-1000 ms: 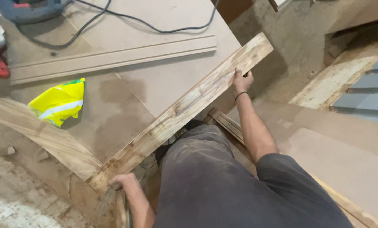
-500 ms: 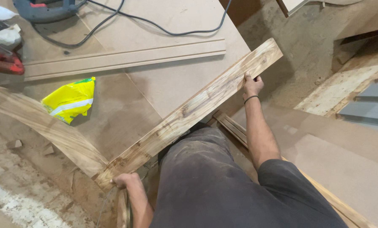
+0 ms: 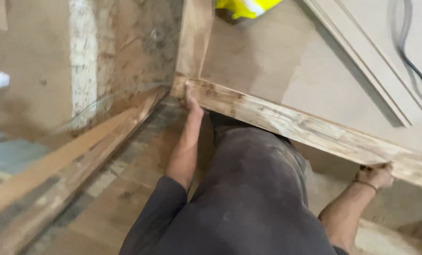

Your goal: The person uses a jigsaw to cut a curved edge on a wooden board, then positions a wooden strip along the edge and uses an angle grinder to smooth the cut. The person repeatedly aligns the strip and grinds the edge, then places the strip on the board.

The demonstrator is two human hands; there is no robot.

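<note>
Two hands hold one rough plank (image 3: 310,130) that runs from frame centre down to the right edge. The left hand (image 3: 190,101) grips its near end, fingers wrapped flat; the right hand (image 3: 376,174) curls under the far part. A yellow vest (image 3: 246,7) lies at top. Splintery edges could snag skin if either grip slides.

Dusty dark-grey tee w/ short sleeves – thin band on right wrist (image 3: 364,183).

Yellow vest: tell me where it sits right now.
In the head view the yellow vest lies at the top edge, on the flat board, just beyond the corner where the rough plank meets a second plank.
</note>
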